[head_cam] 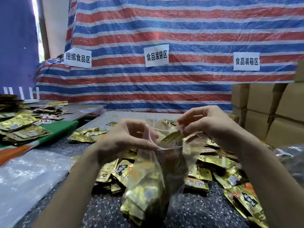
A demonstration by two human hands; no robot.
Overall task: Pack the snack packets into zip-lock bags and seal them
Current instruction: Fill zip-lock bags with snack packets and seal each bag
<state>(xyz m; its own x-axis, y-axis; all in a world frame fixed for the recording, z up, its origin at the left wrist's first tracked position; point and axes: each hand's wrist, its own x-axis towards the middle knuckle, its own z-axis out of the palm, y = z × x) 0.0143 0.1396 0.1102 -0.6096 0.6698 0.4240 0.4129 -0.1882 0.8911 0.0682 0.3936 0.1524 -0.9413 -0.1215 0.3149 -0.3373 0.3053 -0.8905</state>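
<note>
Both the left hand [130, 137] and right hand [209, 122] pinch the rim of the stuffed zip-lock bag [153, 186] over the desk [102, 211]. A snack packet [172, 139] poking from its mouth could jam the zip

At twelve o'clock you face a red, blue and white striped tarp [164, 30] bearing three white paper signs [156, 55]. At three o'clock cardboard boxes [271, 104] stand stacked. At ten o'clock hangs a dark blue curtain [16, 55], with daylight showing through a narrow gap [36, 17] beside it. A speckled grey tabletop [131, 114] reaches the tarp.
</note>
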